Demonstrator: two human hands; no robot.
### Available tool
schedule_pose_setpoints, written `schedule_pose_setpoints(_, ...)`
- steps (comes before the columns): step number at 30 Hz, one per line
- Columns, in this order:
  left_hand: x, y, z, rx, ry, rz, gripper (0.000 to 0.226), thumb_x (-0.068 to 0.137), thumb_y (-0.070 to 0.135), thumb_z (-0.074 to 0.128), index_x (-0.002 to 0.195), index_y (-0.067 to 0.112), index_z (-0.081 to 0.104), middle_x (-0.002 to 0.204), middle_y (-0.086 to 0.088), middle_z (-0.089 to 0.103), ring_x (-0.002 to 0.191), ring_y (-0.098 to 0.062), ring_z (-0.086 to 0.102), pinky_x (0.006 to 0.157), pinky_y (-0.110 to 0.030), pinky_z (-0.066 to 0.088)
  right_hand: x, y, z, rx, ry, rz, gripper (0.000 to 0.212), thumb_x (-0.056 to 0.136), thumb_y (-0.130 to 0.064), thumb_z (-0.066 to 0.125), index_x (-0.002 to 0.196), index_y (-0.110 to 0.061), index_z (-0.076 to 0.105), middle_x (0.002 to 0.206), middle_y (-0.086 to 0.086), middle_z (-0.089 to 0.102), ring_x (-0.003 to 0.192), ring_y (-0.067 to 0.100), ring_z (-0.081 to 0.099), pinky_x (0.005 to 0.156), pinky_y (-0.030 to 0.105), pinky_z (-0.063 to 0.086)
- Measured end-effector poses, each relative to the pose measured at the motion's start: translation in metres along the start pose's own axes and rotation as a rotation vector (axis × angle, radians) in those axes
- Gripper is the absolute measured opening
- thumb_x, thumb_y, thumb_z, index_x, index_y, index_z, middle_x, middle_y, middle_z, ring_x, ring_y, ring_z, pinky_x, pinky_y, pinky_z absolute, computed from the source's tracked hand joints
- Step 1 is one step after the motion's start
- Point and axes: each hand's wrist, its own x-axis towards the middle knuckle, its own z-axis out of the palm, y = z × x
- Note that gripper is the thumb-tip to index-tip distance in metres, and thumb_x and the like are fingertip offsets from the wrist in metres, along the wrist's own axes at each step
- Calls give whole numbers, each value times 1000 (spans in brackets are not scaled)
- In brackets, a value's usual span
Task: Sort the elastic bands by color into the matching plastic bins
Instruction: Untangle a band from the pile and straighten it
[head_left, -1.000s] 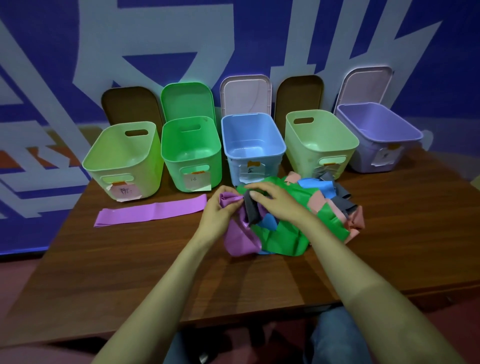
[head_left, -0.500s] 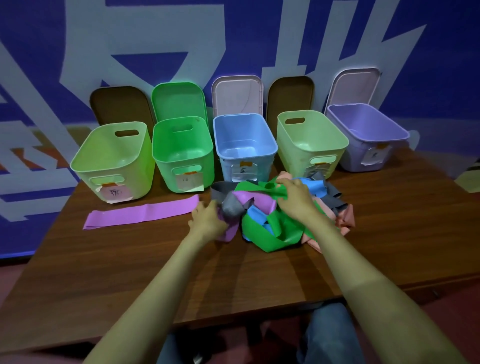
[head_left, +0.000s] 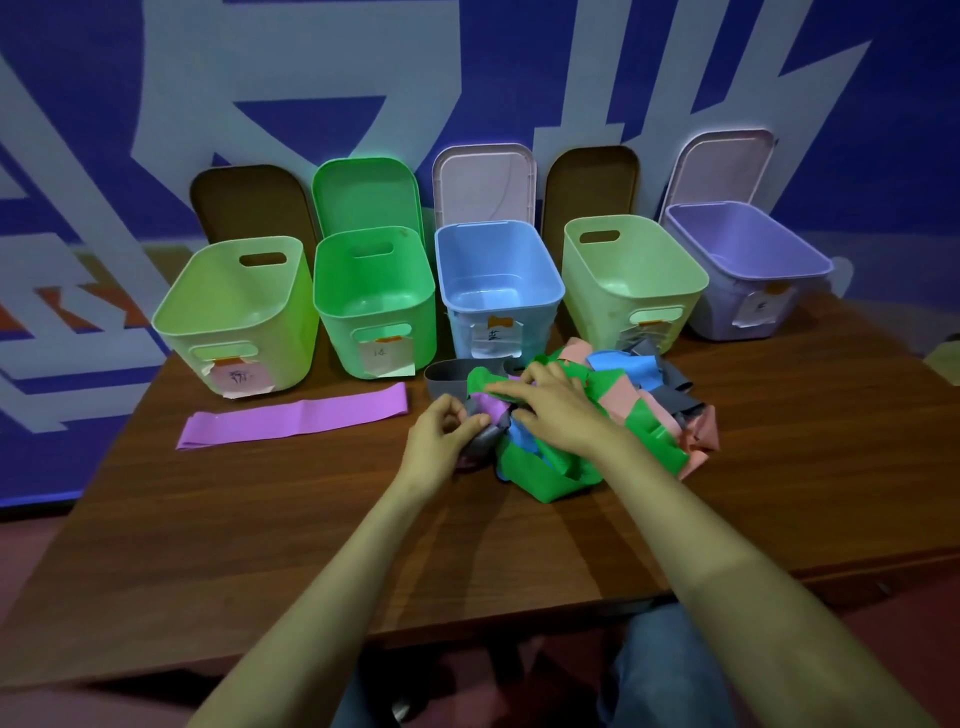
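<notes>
Bands (head_left: 631, 410) in green, pink, blue, grey and purple lie in a tangled heap on the table (head_left: 260, 519), just in front of the blue bin (head_left: 498, 306) and the pale green bin (head_left: 597, 291). Both hands are at the heap's left end.

The left hand (head_left: 441, 436) sits at the heap's left edge, thumb and curled fingers pinching a crumpled grey band (head_left: 483, 441). A loop of it stands open on the table behind the hand, close to the blue bin.

The right hand (head_left: 556, 410) rests on top of the heap, just right of the left hand and nearly touching it. Its fingers are stretched almost straight to the left and press on a green band (head_left: 480, 379) and a purple fold beneath it. They are not curled round anything that shows. Its forearm crosses the front of the heap and hides part of it.

One purple band (head_left: 296, 421) lies flat and apart from the heap, to the left of the left hand, in front of the lime bin (head_left: 291, 332) and the green bin (head_left: 415, 322). The five bins stand in a row at the table's far edge, the purple bin (head_left: 769, 273) at the right end. Paper labels are stuck on their fronts, and lids lean on the wall behind them.
</notes>
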Motion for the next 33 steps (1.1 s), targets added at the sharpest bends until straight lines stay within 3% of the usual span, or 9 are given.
schedule_pose_setpoints(4,-2,11,-4,-161,-51,97,18,90,12,60,79,7,46,71,-5,55,65,-12,54,54,-18,43,-2,5,-10,205,200,-14,29,85,-14,63,112,-25,64,90,-6,43,95,15,47,86,26,38)
schedule_pose_setpoints(8,7,25,-6,-350,82,-17,25,89,2,54,71,16,43,54,11,52,49,-2,46,45,-19,35,-6,17,-34,518,164,95,22,85,-8,64,105,-15,69,88,-1,55,86,10,52,73,8,35)
schedule_pose_setpoints(10,10,28,-8,-187,60,-64,19,85,-1,58,83,15,48,64,6,55,58,-7,50,50,-18,41,-6,31,-38,540,174,168,14,87,-14,62,99,-18,69,96,4,64,93,19,57,77,21,39)
schedule_pose_setpoints(14,13,16,-16,754,55,19,29,80,8,57,108,15,56,93,0,56,90,-23,55,81,-36,47,-1,42,-39,770,466,515,15,88,-11,54,86,-22,65,97,11,68,83,31,59,74,31,44)
schedule_pose_setpoints(17,8,12,-11,671,-6,5,34,79,-1,51,111,8,57,100,-6,56,97,-27,57,82,-39,46,5,48,-33,942,650,709,19,89,-5,45,91,-19,58,99,14,63,75,24,57,68,33,46)
schedule_pose_setpoints(21,3,11,-1,460,-60,-53,45,77,24,57,122,20,51,112,-8,63,98,-30,59,85,-40,51,3,40,-20,673,294,642,47,87,1,43,132,-12,43,123,11,47,107,31,51,81,18,43)
schedule_pose_setpoints(24,3,14,3,323,48,11,32,84,34,63,110,17,59,103,-3,65,92,-20,59,80,-28,50,-5,25,-15,384,335,447,57,82,1,47,137,-13,40,142,11,34,132,29,30,110,34,27)
schedule_pose_setpoints(27,2,30,4,140,67,173,8,90,18,61,97,15,61,88,2,62,81,-10,54,67,-11,42,-10,6,-9,495,196,69,53,84,-2,52,134,-18,47,137,4,47,126,16,40,108,29,30)
schedule_pose_setpoints(33,13,54,-7,-108,150,266,6,87,16,64,93,18,64,85,4,59,81,-10,52,69,-18,41,-18,4,-9,655,-49,109,22,95,-25,52,114,-20,62,112,-5,64,105,9,57,93,25,44)
